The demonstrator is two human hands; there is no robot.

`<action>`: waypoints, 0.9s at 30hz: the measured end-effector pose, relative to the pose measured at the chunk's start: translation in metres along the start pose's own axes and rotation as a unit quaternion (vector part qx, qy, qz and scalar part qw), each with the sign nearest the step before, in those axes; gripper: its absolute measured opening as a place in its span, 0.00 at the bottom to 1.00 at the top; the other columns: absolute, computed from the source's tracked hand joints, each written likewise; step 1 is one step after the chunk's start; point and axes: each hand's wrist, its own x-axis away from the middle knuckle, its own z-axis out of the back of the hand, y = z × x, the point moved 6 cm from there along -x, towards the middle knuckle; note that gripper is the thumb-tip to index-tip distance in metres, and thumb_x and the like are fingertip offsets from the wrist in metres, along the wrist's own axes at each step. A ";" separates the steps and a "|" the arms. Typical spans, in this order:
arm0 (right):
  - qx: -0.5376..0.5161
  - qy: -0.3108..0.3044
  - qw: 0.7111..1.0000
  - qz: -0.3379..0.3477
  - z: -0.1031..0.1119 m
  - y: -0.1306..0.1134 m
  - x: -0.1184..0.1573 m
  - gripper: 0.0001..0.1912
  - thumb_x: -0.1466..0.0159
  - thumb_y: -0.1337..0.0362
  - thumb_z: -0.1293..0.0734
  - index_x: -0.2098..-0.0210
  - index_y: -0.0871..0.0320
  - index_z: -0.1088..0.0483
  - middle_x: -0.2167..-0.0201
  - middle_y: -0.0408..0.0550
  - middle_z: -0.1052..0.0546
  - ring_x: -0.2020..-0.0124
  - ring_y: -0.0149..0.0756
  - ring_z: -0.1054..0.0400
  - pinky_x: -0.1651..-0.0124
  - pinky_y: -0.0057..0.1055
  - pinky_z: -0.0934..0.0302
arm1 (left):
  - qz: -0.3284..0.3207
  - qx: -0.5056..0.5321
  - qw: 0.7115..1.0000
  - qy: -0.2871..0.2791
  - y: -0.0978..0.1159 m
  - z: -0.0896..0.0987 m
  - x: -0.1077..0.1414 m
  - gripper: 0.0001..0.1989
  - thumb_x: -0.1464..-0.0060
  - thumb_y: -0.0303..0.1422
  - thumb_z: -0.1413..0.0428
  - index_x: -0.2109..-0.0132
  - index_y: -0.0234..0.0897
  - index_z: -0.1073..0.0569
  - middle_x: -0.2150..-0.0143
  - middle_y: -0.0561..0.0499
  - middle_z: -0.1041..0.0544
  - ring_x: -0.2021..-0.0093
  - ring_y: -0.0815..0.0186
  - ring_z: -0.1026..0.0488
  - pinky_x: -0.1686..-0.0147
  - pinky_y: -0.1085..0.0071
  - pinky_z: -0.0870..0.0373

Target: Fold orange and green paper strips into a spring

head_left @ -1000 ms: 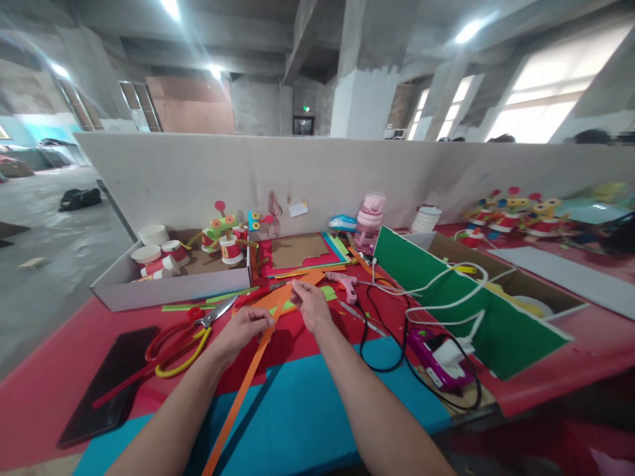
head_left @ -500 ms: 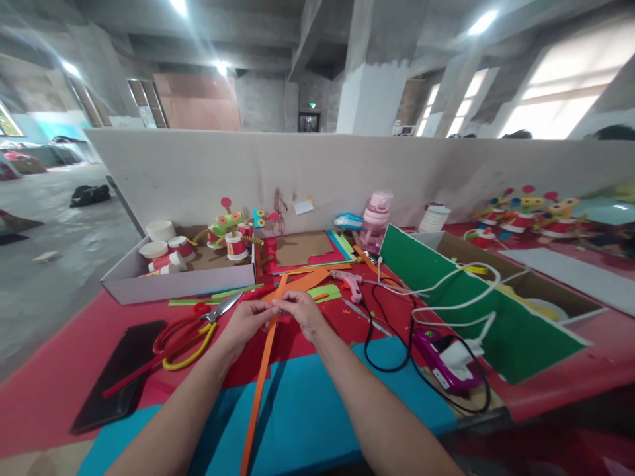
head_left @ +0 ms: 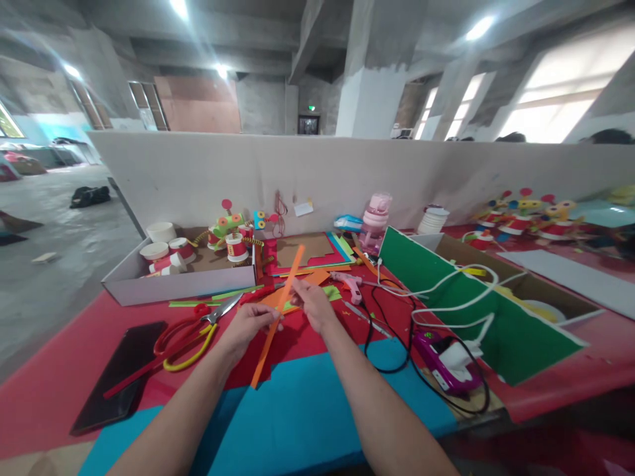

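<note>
A long orange paper strip (head_left: 266, 349) slants upward between my hands, over red and blue sheets. My left hand (head_left: 251, 324) pinches the strip near its middle. The fingers of my right hand (head_left: 311, 303) are drawn together at the strip's upper right side, closed on it. Behind them, more orange paper (head_left: 317, 276) lies flat beside green scraps (head_left: 331, 291). Scissors with red and yellow handles (head_left: 191, 357) rest left of my left hand. Right of my right hand is a pink glue gun (head_left: 351, 285).
A black phone (head_left: 119, 370) lies at the left. Behind it stands a box (head_left: 183, 283) of paper cups and a cup figure. At the right are a purple power strip (head_left: 446, 370), tangled cables and a green-sided box (head_left: 446, 291).
The orange strip has moved up and away, so its top end now rises above my hands and its lower end has left the bottom edge. My right hand has shifted slightly right.
</note>
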 end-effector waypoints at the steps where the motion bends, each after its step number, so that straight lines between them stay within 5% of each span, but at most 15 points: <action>1: 0.011 -0.053 0.998 -0.020 -0.010 0.004 0.004 0.22 0.53 0.45 0.25 0.77 0.59 0.27 0.80 0.41 0.30 0.78 0.27 0.40 0.71 0.27 0.43 | -0.006 0.013 1.000 0.010 0.000 0.002 -0.001 0.15 0.56 0.42 0.35 0.70 0.32 0.20 0.74 0.45 0.20 0.73 0.65 0.28 0.69 0.71 0.37; 4: 0.057 -0.120 0.991 -0.021 -0.027 0.006 0.014 0.20 0.53 0.48 0.25 0.79 0.59 0.27 0.82 0.40 0.30 0.78 0.28 0.39 0.71 0.28 0.44 | -0.017 0.027 0.999 0.023 0.001 0.005 -0.002 0.15 0.57 0.42 0.35 0.69 0.32 0.20 0.74 0.45 0.20 0.73 0.65 0.28 0.70 0.71 0.38; 11: 0.081 0.051 0.993 0.069 0.004 -0.012 0.004 0.18 0.51 0.51 0.26 0.84 0.57 0.31 0.86 0.38 0.37 0.80 0.28 0.44 0.73 0.28 0.50 | 0.020 0.004 0.999 -0.030 -0.007 -0.003 0.000 0.15 0.57 0.41 0.35 0.70 0.31 0.19 0.75 0.43 0.20 0.73 0.64 0.27 0.71 0.72 0.36; 22: 0.020 0.208 0.971 0.115 0.048 -0.032 -0.004 0.22 0.55 0.48 0.24 0.84 0.56 0.37 0.86 0.37 0.38 0.79 0.29 0.44 0.72 0.29 0.47 | 0.031 -0.006 0.997 -0.070 -0.003 -0.007 0.002 0.12 0.58 0.39 0.35 0.73 0.31 0.21 0.76 0.44 0.20 0.77 0.68 0.29 0.73 0.73 0.36; 24: -0.020 0.167 0.981 0.101 0.044 -0.033 -0.005 0.21 0.56 0.48 0.24 0.81 0.56 0.34 0.83 0.38 0.35 0.78 0.29 0.42 0.71 0.29 0.44 | 0.029 0.044 0.996 -0.067 -0.004 -0.004 0.001 0.12 0.57 0.38 0.35 0.73 0.31 0.22 0.75 0.44 0.21 0.77 0.68 0.29 0.73 0.73 0.36; 27: -0.084 -0.010 0.996 0.023 0.014 -0.026 0.000 0.21 0.52 0.47 0.25 0.69 0.57 0.25 0.75 0.42 0.27 0.74 0.30 0.37 0.67 0.30 0.39 | 0.019 0.159 0.985 -0.066 -0.005 -0.001 -0.002 0.11 0.54 0.36 0.36 0.72 0.32 0.25 0.77 0.47 0.23 0.78 0.70 0.30 0.75 0.75 0.38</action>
